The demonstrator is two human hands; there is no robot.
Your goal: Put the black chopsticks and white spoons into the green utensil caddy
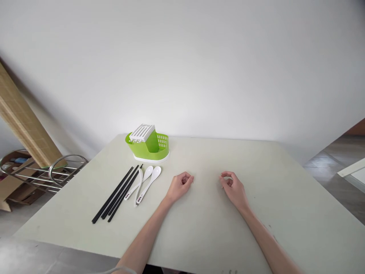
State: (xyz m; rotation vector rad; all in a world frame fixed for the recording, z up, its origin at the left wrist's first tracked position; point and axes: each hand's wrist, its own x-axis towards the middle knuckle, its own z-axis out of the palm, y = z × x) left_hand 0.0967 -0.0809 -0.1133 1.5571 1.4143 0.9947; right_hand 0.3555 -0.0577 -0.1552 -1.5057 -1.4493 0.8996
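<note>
The left hand (180,185) and right hand (233,188) rest apart on the surface (205,228), each grip loosely curled, not fully closed. Beside the left forearm lie three white soup spoons (154,175) and black chopsticks (119,192); a green-and-white utensil caddy (152,146) stands behind them.

Site is looking domestic: spoons (156,173) and chopsticks (120,191) are lying on the table (205,228); rack (50,173) and carton (7,189) are sitting left of it; tiles (37,260) are showing below.

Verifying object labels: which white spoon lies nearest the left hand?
The rightmost white spoon; the other two spoons lie farther left, beyond it from the left hand.
</note>
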